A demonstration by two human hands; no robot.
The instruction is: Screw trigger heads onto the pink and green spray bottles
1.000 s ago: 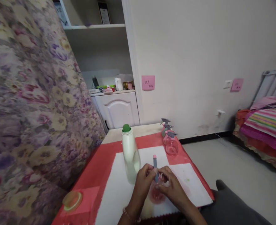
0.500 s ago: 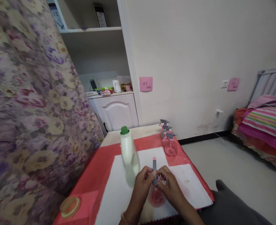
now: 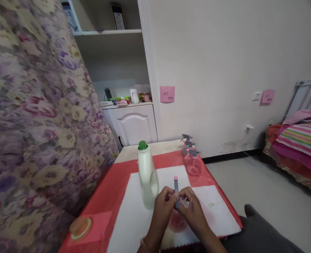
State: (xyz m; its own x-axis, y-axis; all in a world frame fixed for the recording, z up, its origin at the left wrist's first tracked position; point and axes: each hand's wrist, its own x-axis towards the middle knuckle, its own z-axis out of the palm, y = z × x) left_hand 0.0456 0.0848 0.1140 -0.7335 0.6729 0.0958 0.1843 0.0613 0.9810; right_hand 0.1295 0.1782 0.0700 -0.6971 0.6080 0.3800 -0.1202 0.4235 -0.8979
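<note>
Low over the front of the table, my left hand (image 3: pixel 163 205) and my right hand (image 3: pixel 192 207) meet on a grey spray head with a pink nozzle (image 3: pixel 176 183), fingers closed on it from both sides. Right below stands a clear pinkish spray bottle (image 3: pixel 178 225), partly covered by my hands. I cannot tell whether the head is seated on its neck. Left of my hands a tall pale green jug (image 3: pixel 146 172) stands upright, with a green piece (image 3: pixel 142 145) at its open mouth.
Several spray bottles (image 3: pixel 194 167) line the table's right edge. White sheets (image 3: pixel 127 211) cover part of the red cloth (image 3: pixel 100 196). A round lid (image 3: pixel 81 228) lies at front left. A floral curtain (image 3: pixel 39 140) hangs at left; a cabinet (image 3: pixel 138 124) stands behind.
The view has shifted slightly, so everything sits a little further right. Both hands keep their grip on the spray head, with hardly any visible movement.
</note>
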